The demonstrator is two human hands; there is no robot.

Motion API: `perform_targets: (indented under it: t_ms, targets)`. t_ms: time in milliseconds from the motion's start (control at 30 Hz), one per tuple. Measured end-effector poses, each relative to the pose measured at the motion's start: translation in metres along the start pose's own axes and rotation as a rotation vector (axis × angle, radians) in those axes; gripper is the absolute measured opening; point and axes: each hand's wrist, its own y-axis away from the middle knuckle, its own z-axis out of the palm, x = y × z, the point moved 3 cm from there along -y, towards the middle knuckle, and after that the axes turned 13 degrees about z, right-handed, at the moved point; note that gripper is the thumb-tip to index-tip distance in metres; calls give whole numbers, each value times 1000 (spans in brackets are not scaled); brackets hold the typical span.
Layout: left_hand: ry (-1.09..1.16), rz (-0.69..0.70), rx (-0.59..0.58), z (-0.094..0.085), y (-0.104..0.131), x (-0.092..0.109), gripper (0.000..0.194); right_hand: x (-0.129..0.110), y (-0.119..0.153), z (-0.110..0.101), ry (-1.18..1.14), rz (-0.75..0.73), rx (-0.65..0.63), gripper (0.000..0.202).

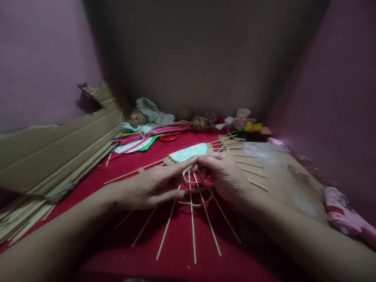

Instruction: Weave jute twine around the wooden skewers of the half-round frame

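Note:
A fan-shaped frame of thin wooden sticks (192, 227) spreads out from a pale blue and yellow half-round piece (190, 152). Woven twine (168, 161) edges this piece. My left hand (158, 182) grips the frame's left side, index finger reaching along the piece's lower edge and thumb lower down by the twine. With bent fingers, my right hand (225, 172) pinches twine close to that edge, meeting the left index fingertip. A loose loop of twine (195, 204) hangs across the sticks below both hands. The pinched spot itself is mostly hidden.
Cardboard (58, 152) leans at the left above a bundle of sticks (29, 215). Behind lie twine balls (199, 123), red-handled scissors (170, 136) and coloured strips (164, 130). A board (282, 176) and a pink glue gun (345, 211) lie at the right.

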Motion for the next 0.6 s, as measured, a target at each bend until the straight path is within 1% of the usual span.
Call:
perform_targets:
  t_ms: [67, 167, 267, 400, 467, 500, 600]
  targets:
    - [-102, 57, 3, 2, -1, 0, 70, -2, 1, 1, 21, 3, 12, 15]
    - [-185, 121, 10, 6, -5, -1, 69, -4, 2, 2, 76, 36, 75, 14]
    - [-217, 148, 12, 10, -9, -2, 72, -3, 2, 1, 121, 45, 140, 14]
    - [-215, 178, 42, 10, -8, 0, 71, -1, 1, 0, 84, 26, 144, 11]
    - [-149, 142, 50, 7, -5, 2, 68, -1, 1, -1, 49, 15, 128, 10]
    - [-80, 100, 50, 6, -4, 3, 68, -1, 1, -1, 33, 8, 118, 10]
    - [237, -47, 86, 1, -3, 5, 67, -3, 3, 0, 2, -2, 92, 10]
